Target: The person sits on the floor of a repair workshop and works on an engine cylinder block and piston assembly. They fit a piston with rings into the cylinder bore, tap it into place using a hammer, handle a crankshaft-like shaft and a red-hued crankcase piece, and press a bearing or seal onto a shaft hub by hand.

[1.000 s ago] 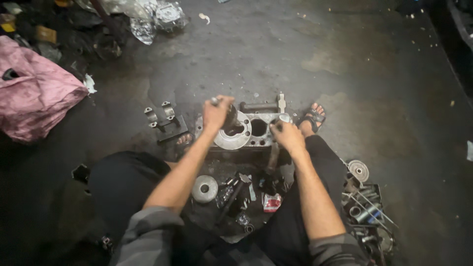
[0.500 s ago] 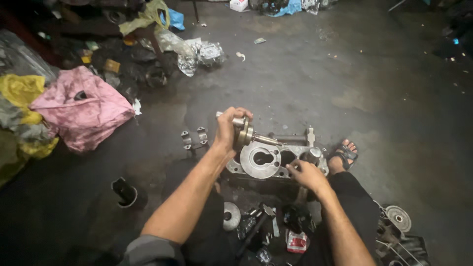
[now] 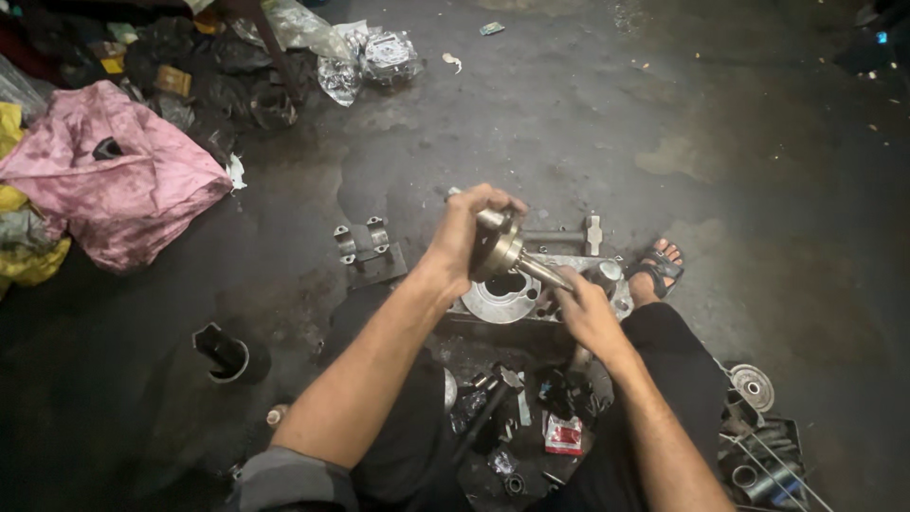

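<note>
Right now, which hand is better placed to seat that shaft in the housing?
Left, probably. The left hand grips the metal shaft above the housing, while the right hand only touches its lower tip.

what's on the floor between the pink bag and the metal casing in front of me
In the head view, a small grey bracket with two clamp loops lies between the pink bag and the metal casing; otherwise bare concrete.

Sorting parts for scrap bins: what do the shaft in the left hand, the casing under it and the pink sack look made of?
Shaft: probably steel, with a bright, smooth, machined sheen. Casing: looks like cast aluminium, a dull pale grey with a round bore. Pink sack: thin plastic or woven synthetic, crinkled and faintly glossy; which one is unclear.
</note>
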Tool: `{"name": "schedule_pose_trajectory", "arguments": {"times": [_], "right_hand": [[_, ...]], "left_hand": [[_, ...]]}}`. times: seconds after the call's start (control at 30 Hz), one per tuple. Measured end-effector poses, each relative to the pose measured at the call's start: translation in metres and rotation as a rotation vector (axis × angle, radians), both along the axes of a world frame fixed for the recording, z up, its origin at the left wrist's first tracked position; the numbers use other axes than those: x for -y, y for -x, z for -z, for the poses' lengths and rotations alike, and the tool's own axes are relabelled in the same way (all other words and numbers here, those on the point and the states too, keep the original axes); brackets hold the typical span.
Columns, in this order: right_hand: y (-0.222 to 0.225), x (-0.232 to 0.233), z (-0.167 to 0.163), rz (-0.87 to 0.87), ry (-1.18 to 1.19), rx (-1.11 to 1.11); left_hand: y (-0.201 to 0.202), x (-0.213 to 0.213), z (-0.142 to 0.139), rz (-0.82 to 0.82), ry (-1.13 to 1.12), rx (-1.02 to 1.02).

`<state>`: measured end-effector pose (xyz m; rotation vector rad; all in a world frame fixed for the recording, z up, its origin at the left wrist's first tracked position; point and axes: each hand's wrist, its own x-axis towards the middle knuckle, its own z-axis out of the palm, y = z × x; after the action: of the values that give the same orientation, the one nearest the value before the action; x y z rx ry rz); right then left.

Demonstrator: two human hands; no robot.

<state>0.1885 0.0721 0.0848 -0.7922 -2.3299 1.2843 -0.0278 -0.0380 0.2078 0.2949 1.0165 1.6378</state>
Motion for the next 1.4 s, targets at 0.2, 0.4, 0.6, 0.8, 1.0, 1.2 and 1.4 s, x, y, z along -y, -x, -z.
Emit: {"name": "schedule_pose_trajectory", "arguments": {"times": [0.2, 0.4, 0.6, 0.8, 1.0, 1.2, 1.4], "right_hand": [[-0.005, 0.004, -0.009, -0.004, 0.182, -0.249], [-0.015, 0.001, -0.006, -0.063, 0.313, -0.369], [-0.029, -0.009, -0.003, -0.172, 0.388, -0.443], [-0.038, -0.011, -0.006, -0.238, 0.411, -0.417], [-0.038, -0.006, -0.015, -0.295, 0.436, -0.412], [-0.035, 0.002, -0.027, -0.207, 0.380, -0.322], [-0.034, 0.005, -0.036, -0.199, 0.344, -0.273]], "left_hand": [[-0.007, -0.010, 0.010, 0.095, 0.038, 0.151], [-0.014, -0.014, 0.023, 0.187, 0.097, 0.065], [-0.024, -0.022, 0.032, 0.226, 0.188, 0.079], [-0.028, -0.024, 0.038, 0.249, 0.181, 0.107], [-0.030, -0.025, 0.041, 0.278, 0.194, 0.053], [-0.032, -0.025, 0.040, 0.294, 0.212, 0.032], [-0.033, -0.020, 0.032, 0.261, 0.235, -0.037]]}}
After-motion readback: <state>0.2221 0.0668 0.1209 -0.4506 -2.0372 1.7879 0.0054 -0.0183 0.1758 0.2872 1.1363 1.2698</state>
